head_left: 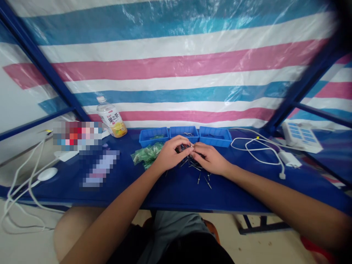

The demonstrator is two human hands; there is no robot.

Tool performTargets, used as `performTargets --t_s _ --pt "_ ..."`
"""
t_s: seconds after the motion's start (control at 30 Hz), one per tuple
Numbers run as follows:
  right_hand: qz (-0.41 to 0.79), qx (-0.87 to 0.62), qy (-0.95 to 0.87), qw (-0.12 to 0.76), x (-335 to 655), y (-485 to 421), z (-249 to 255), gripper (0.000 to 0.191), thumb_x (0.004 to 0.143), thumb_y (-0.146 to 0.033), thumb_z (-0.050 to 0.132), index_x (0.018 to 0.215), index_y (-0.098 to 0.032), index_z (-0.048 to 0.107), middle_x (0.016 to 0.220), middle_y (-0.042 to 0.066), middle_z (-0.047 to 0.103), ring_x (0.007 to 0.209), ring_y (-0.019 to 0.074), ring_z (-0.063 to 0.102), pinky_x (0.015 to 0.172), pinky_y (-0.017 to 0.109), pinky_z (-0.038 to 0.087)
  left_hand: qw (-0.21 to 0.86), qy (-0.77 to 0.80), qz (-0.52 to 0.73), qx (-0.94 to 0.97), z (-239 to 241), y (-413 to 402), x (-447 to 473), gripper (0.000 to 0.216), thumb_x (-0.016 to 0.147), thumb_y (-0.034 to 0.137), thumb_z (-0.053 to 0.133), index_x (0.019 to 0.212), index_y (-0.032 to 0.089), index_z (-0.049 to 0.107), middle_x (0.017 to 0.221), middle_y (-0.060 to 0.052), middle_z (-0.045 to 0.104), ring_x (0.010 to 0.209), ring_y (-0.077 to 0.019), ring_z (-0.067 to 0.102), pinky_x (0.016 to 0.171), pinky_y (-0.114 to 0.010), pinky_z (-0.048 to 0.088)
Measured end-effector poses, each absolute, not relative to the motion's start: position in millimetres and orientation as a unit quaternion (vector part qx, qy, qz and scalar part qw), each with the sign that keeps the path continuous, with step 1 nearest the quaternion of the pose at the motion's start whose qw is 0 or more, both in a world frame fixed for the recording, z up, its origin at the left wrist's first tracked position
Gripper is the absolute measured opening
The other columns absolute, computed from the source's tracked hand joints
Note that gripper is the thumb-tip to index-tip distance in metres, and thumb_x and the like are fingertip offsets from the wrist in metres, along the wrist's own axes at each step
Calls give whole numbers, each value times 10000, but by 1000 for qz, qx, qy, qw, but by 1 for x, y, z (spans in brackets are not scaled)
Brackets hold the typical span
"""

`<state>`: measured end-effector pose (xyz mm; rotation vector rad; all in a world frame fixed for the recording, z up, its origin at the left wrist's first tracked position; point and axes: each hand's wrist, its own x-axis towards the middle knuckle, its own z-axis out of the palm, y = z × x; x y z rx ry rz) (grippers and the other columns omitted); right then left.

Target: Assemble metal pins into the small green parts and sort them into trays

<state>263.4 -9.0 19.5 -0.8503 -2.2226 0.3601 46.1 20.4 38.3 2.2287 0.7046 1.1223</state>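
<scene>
My left hand (173, 152) and my right hand (210, 158) meet at the fingertips above a pile of thin metal pop rivets (195, 167). Both hands are closed in a pinch; whatever small piece sits between the fingertips is too small to make out. A few loose rivets (208, 182) lie on the blue table just in front of my right hand. Small green-tinted plastic bags (147, 155) are heaped beside my left hand. Part of the rivet pile is hidden under my fingers.
Behind my hands, three blue bins stand in a row: a left bin (154, 141), a middle bin (195, 139) with some metal pieces, and a right bin (216, 142). A drink bottle (112, 119) stands back left. A white cable (249, 148) and power strip (301, 137) lie right.
</scene>
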Motion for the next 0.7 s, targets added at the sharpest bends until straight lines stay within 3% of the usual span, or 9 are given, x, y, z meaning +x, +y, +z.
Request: performTargets --t_s 0.27,0.5,0.7 --pt "170 -339 -842 383 266 -4 17 262 1090 -349 485 966 -219 676 912 60 656 856 205 618 793 347 485 263 260 412 833 37 22 45 138 961 312 708 1024 207 772 1117 -87 719 928 -181 684 763 -301 544" --pt "184 -332 -824 421 268 0 13 238 1073 -373 525 1112 -246 723 1076 97 707 1001 243 653 903 412 520 268 260 397 838 39 22 45 147 956 347 718 1002 241 808 1156 -79 708 909 -171 676 770 -307 542" --pt "199 -347 -819 412 266 -1 13 326 1085 -434 493 973 -226 719 956 73 688 893 214 644 837 367 519 286 267 418 820 34 24 46 205 981 374 687 1043 198 772 1131 -98 716 878 -168 674 721 -291 535"
